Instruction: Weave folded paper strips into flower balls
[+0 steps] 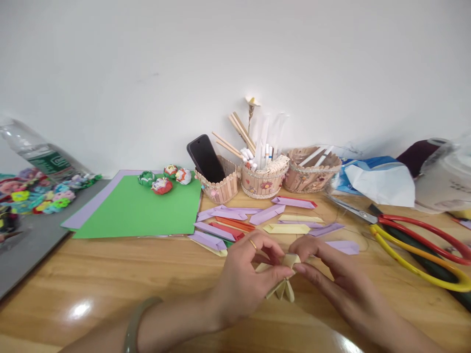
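A pale yellow folded paper piece (282,288) is held between both hands, low in the middle of the view. My left hand (245,277), with a ring on one finger, pinches its left and upper part. My right hand (333,279) grips its upper right edge between thumb and fingers. Several pointed lobes of the paper fan out below the fingertips. Just beyond the hands lie folded paper strips in purple (268,214), yellow (287,228) and red (228,230). Part of the held paper is hidden by the fingers.
Green paper (147,211) bears several small paper flowers (162,185). Stick-sided baskets (265,184) stand by the wall, one with a phone (206,158). Scissors (419,230) lie right, near a plastic packet (382,176). A bottle (51,162) and grey board (40,240) are left.
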Motion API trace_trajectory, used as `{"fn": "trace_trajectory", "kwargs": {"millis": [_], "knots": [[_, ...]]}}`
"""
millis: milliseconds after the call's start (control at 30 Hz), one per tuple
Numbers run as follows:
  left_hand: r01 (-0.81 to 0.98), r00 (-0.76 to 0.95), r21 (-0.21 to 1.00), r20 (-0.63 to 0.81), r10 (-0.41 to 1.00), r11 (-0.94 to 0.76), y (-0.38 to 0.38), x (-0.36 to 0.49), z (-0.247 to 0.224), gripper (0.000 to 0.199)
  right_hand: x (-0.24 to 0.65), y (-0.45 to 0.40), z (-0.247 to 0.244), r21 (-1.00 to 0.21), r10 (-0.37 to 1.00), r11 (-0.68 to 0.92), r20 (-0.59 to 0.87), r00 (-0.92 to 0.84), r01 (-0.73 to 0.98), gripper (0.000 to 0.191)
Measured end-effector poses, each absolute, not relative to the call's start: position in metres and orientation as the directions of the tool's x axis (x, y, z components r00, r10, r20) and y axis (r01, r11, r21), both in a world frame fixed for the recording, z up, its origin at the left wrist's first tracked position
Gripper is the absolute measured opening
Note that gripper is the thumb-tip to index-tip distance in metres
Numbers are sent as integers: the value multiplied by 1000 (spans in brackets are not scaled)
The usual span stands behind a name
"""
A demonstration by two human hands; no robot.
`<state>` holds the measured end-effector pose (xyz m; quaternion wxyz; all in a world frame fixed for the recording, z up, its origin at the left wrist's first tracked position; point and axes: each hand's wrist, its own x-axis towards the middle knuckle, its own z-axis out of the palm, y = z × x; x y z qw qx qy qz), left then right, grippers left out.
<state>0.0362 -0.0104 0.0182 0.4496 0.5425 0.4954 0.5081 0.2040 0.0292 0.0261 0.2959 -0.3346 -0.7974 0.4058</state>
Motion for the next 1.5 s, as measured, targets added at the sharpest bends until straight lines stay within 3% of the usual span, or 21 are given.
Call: {"fn": "trace_trajectory", "kwargs": {"millis": [400,733,900,1100,1300,1500], "knots": [[-21,12,998,-67,998,67,-12,37,24,18,205,29,26,-805,726,535,283,-627,256,8],[58,-10,991,119,993,-118,-17,38,23,16,205,31,26,-765,668,607,344,-660,216,9],[7,17,998,68,998,-68,-15,37,26,16,206,29,29,-765,653,612,347,-673,199,10],[-115,145,972,-189,971,206,-5,32,32,21,205,27,31,-809,744,501,223,-629,306,8],[-125,271,940,-275,922,317,7,24,28,28,201,29,32,-853,791,387,111,-602,351,18],[-105,245,938,-298,923,331,12,23,24,39,199,34,31,-861,791,334,35,-611,384,19]]}}
